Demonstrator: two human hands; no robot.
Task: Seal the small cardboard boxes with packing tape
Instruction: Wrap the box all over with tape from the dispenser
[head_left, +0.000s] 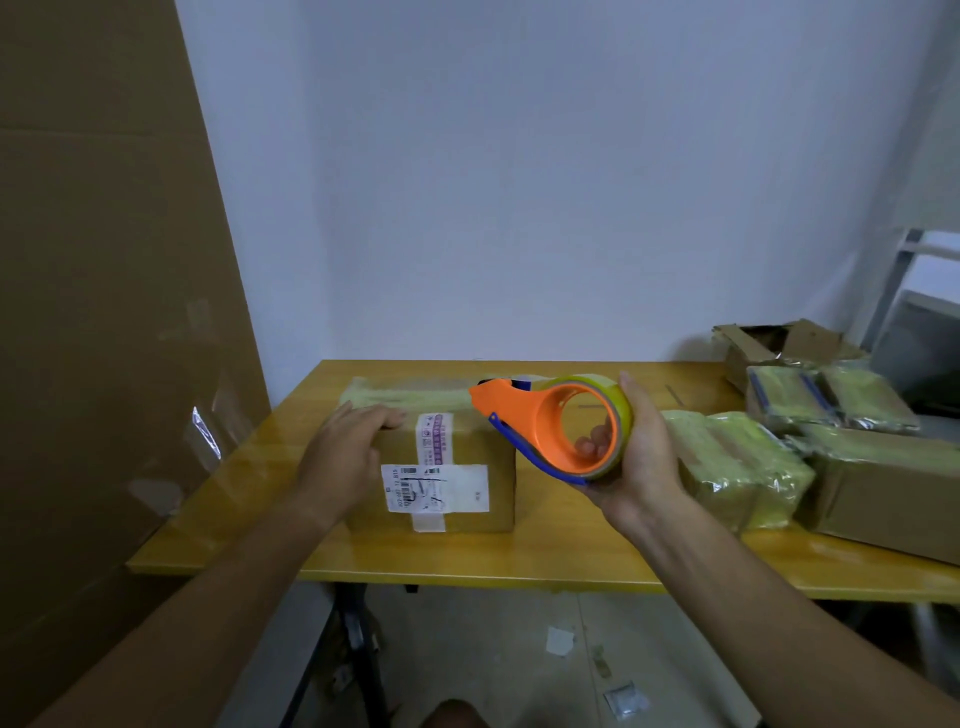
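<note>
Below the near edge of the glossy yellow wooden bench (519, 564), scraps of paper and plastic (626, 699) lie on the grey concrete floor beside a dark metal bench leg (358, 631). A bare strip of benchtop runs along that near edge in front of the small brown cardboard box (457, 478), which sits left of the bench's middle, bearing a white shipping label and a strip of tape over its top and front face. The left hand (345, 452) rests flat on the box's top left edge, fingers straight and relaxed. Just right of the box and above the benchtop, the right hand (636, 452) grips a round orange plastic tape dispenser with a blue blade guard (550, 431), fingers curled through its hollow core; a roll of yellowish clear tape rings it. Toward the right edge lie crinkly tape-wrapped parcels (737, 462) and a larger plain cardboard box (883, 488), crowding that side. At the far right corner stands a torn open carton (779, 343). A tall flat cardboard sheet (104, 312) leans past the left edge. A smooth white wall (519, 182) backs the far edge.
</note>
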